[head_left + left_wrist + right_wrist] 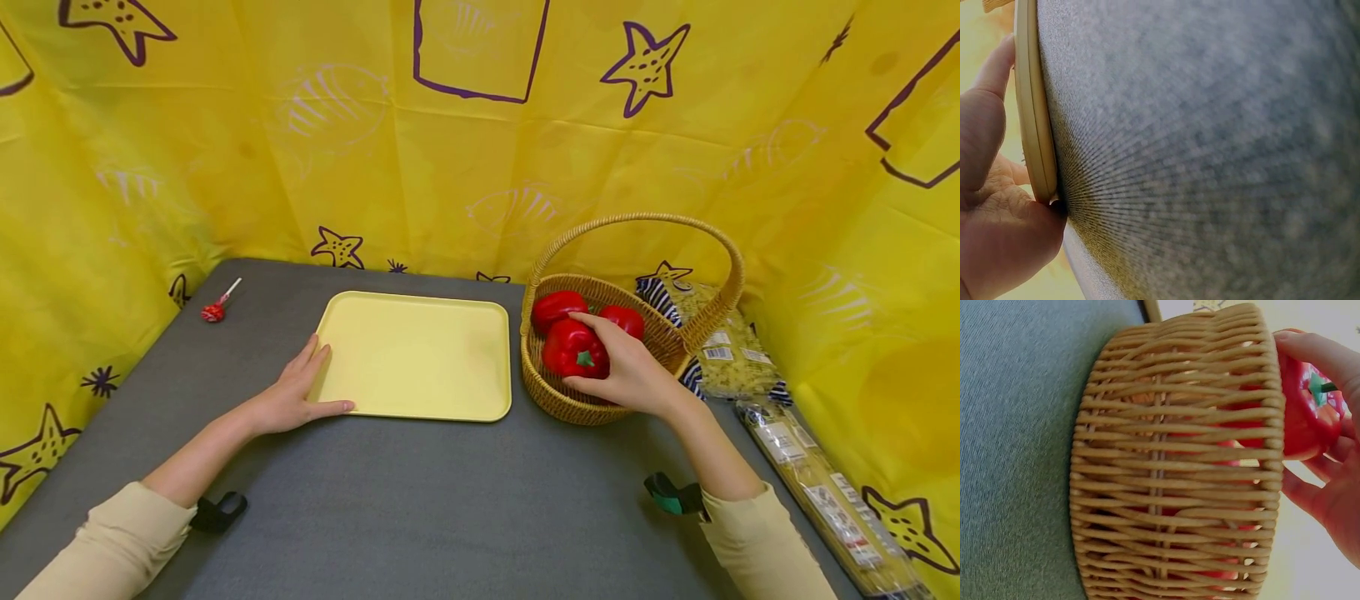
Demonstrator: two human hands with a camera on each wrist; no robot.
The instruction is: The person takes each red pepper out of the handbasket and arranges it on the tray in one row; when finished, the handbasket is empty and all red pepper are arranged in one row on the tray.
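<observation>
A pale yellow tray (420, 358) lies flat on the grey table. My left hand (291, 395) rests at its near left corner, thumb along the front edge and fingers spread on the left rim; the left wrist view shows the hand (1004, 212) against the tray's edge (1036, 125). To the right stands a wicker basket (570, 408) with a tall handle. My right hand (633, 367) grips a red bell pepper (566, 348) with a green stem, at the basket's rim. Two more red peppers, one at the back left (558, 307) and one behind the fingers (624, 319), lie inside.
A red lollipop (213, 312) with a white stick lies at the far left. Behind and right of the basket is a bag of pasta (723, 350). A long pack of spaghetti (817, 492) lies along the right side. Yellow patterned cloth (450, 167) hangs around the table.
</observation>
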